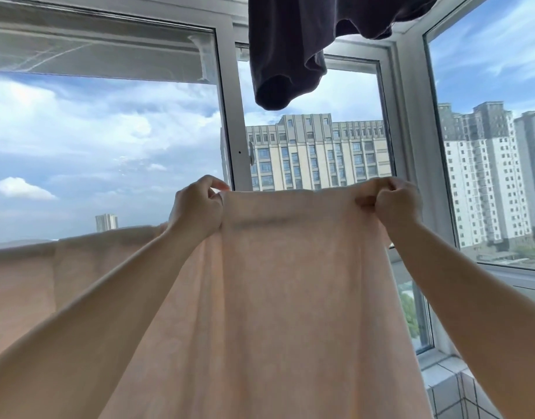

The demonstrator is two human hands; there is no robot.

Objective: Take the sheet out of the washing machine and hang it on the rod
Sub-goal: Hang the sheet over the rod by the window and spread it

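A pale peach sheet (287, 282) fills the lower middle of the head view and hangs down out of sight. Its top edge is stretched taut between my two raised hands. My left hand (196, 207) pinches the left end of that edge. My right hand (393, 204) grips the right end in a closed fist. More of the sheet trails off to the lower left at a lower height, draped along a line there. No rod shows itself; whatever holds the sheet is hidden under the cloth. The washing machine is out of view.
A dark garment (293, 49) hangs from above, right over the sheet's top edge. White window frames (233, 116) stand close in front, with sky and tall buildings beyond. A tiled ledge (450, 385) sits at the lower right.
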